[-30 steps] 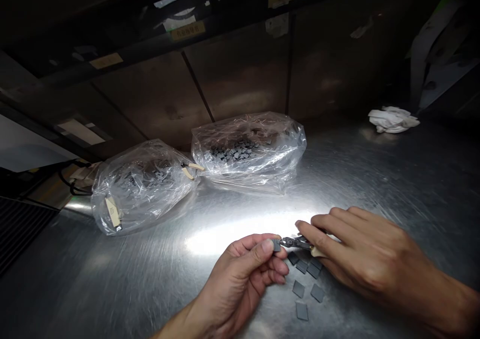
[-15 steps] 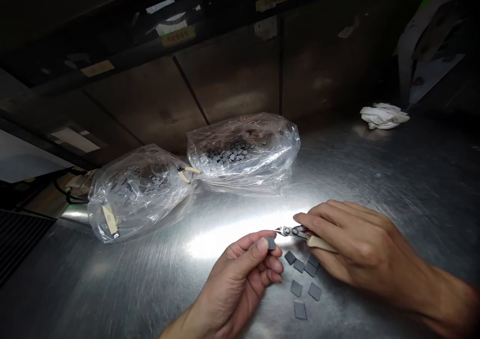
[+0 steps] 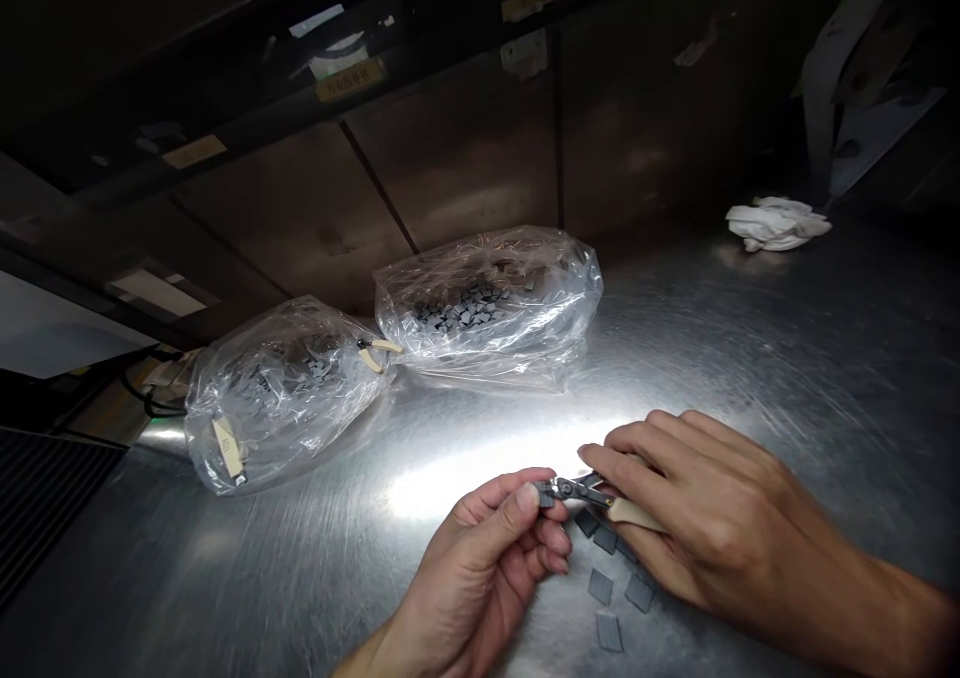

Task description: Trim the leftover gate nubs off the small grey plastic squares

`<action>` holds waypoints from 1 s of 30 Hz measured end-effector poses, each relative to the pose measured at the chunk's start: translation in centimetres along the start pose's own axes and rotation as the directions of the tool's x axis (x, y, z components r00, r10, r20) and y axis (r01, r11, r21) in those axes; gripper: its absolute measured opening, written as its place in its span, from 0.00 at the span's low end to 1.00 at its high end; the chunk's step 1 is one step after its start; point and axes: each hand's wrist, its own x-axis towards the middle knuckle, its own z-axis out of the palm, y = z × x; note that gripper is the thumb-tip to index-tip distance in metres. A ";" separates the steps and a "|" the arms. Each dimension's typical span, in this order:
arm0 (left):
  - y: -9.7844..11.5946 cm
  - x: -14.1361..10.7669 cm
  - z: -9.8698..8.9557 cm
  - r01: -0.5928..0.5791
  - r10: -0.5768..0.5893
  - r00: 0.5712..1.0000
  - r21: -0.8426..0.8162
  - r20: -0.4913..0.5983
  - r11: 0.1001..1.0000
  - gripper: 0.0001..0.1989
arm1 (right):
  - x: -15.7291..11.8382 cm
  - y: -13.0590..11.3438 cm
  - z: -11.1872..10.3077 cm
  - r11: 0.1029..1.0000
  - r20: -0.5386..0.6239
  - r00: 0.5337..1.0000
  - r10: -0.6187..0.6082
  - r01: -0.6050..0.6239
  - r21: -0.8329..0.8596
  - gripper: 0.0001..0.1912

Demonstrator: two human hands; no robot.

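Observation:
Between the thumb and fingers of my left hand [image 3: 487,563] is a small grey ridged square piece [image 3: 545,495]. My right hand [image 3: 720,508] is closed around a pair of cutting pliers [image 3: 637,514] with cream handles. The plier jaws meet the upper right edge of the grey piece; whether they bite into it is too small to tell. Below the pliers, several flat dark grey squares [image 3: 600,585] lie loose on the metal table, some partly covered by my right hand.
A clear plastic bag [image 3: 510,343] with many grey pieces stands at the back. Left of it lies a similar bag [image 3: 285,408], with another pair of cream-handled pliers [image 3: 371,360] at its edge. A crumpled white cloth [image 3: 778,224] rests at the far right of the metal table [image 3: 750,348].
The pliers have moved slightly left and down, so their jaws now touch the grey piece instead of standing just off it. The view has shifted a little.

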 end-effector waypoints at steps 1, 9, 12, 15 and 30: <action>0.0 0.0 0.0 -0.001 0.001 1.000 0.002 0.003 1.000 0.11 | 0.0 0.0 0.0 1.000 0.000 1.000 0.001 -0.001 -0.002 0.12; 0.0 0.0 0.0 -0.003 0.003 1.000 0.010 -0.002 1.000 0.12 | 0.0 0.1 -0.1 1.000 0.010 1.000 -0.011 0.011 -0.025 0.09; -0.1 0.0 0.1 -0.006 0.006 1.000 0.015 -0.004 1.000 0.12 | 0.0 0.0 -0.1 0.999 0.008 1.000 -0.010 0.010 -0.038 0.11; -0.1 0.0 0.0 -0.014 0.014 1.000 0.015 -0.001 1.000 0.12 | -0.1 -0.1 0.0 0.998 0.006 1.000 -0.017 0.017 -0.054 0.12; 0.1 0.0 0.3 -0.032 0.032 0.999 0.034 -0.005 0.999 0.10 | -0.4 0.1 -0.4 1.000 0.034 0.999 0.005 -0.005 -0.015 0.09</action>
